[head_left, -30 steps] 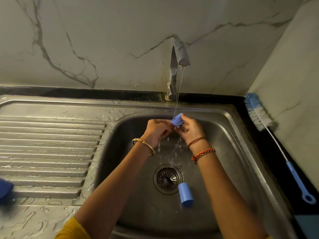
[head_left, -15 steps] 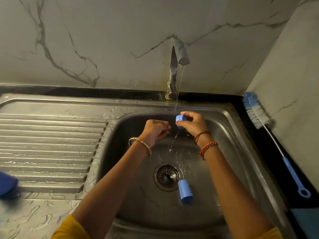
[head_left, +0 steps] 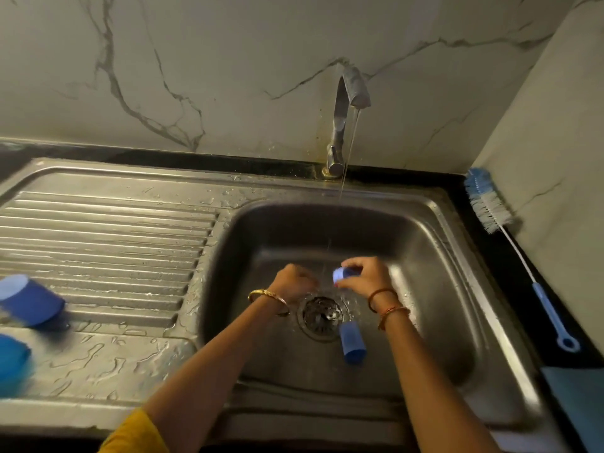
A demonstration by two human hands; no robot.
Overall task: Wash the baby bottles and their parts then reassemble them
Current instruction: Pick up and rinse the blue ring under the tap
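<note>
Steel sink basin (head_left: 441,256) fills my head view, water running thinly from the tap (head_left: 346,103). My right hand (head_left: 366,276) pinches a small blue bottle part (head_left: 341,275) above the drain (head_left: 322,314); my left hand (head_left: 294,282) is curled, holding nothing. A blue cap (head_left: 352,342) lies beside the drain. A bottle brush (head_left: 510,243) rests along the right surface edge. No writing is readable.

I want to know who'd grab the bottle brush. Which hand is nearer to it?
Right. The right hand, holding a small blue part, is over the basin on the side toward the bottle brush; the left hand is farther across.
</note>
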